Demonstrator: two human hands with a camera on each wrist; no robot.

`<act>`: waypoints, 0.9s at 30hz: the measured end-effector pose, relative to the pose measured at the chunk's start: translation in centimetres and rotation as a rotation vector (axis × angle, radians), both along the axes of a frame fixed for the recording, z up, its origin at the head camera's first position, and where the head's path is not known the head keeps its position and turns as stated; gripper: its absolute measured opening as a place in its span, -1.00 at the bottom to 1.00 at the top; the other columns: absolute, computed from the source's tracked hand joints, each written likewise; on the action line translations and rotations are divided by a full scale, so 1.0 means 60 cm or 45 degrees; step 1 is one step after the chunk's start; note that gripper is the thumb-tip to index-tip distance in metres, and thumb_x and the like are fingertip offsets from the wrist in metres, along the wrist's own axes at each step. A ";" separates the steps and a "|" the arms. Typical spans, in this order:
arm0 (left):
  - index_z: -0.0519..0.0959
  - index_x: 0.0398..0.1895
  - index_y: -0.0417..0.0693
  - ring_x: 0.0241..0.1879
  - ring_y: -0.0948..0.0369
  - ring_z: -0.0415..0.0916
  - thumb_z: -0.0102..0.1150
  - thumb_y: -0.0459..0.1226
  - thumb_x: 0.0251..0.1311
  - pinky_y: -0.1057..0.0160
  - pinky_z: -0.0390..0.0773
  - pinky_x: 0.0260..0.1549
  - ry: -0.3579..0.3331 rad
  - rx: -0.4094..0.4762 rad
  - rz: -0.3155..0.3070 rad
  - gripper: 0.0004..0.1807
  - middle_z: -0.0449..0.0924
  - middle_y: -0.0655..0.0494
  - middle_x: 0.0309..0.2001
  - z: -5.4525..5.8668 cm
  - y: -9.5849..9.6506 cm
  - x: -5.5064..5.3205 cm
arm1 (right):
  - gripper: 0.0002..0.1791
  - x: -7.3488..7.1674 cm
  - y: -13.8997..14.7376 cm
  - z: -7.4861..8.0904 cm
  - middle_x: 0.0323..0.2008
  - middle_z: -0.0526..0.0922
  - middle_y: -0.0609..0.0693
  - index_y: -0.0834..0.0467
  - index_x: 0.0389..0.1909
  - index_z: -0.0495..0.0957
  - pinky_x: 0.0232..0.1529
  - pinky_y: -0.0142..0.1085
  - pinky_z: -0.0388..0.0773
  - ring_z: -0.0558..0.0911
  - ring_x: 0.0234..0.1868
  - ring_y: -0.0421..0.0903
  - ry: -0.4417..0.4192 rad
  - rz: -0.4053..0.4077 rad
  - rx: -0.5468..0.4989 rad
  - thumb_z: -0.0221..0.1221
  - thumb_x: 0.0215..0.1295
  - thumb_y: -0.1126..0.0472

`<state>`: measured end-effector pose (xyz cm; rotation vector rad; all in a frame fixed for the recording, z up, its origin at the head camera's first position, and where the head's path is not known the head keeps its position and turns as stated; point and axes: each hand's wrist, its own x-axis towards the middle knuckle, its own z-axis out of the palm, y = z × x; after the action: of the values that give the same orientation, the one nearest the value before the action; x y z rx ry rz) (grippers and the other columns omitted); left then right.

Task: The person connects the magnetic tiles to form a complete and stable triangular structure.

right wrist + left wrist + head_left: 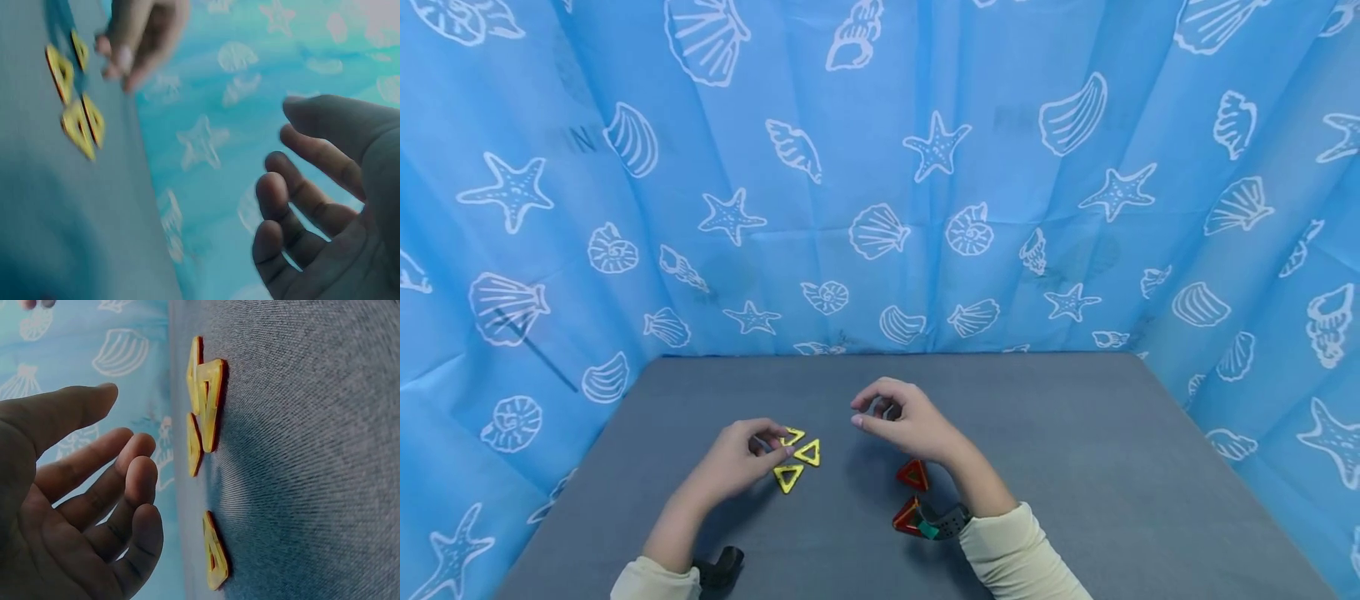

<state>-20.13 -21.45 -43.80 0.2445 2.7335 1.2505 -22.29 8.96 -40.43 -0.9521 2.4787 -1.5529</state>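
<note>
Yellow triangle frames (pixel 788 468) lie flat in a loose cluster on the grey table, beside and partly behind my left hand (pixel 733 458). That hand hovers just over them, fingers loosely bent, with nothing in its grasp. The left wrist view shows several yellow triangles (pixel 216 415), one set apart from the others. My right hand (pixel 913 423) is raised above the table to the right of the cluster, its thumb and fingers apart and holding nothing. Beneath the right forearm are a red triangle frame (pixel 925 477) and a second red triangle (pixel 901 512), partly covered by the wrist camera.
The grey table (pixel 1075 450) reaches back to a blue curtain (pixel 880 175) printed with white shells and starfish, which also hangs along both sides. A black wrist camera (pixel 722 569) sits under the left wrist, another (pixel 951 522) under the right.
</note>
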 end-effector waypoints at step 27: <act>0.73 -0.04 -0.13 -0.27 0.19 0.60 0.40 -0.19 0.36 0.15 0.61 -0.29 -0.022 -0.048 -0.136 -0.77 0.68 0.09 -0.26 -0.009 -0.032 -0.011 | -0.73 0.013 -0.166 -0.094 0.08 0.65 0.19 0.24 0.10 0.67 -0.32 -0.42 0.49 0.57 -0.22 -0.18 -0.300 0.041 -0.194 0.25 0.52 0.19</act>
<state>-20.80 -23.39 -44.34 0.3683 2.6872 1.1669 -21.51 -1.01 -46.09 -0.7701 2.2029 -1.7518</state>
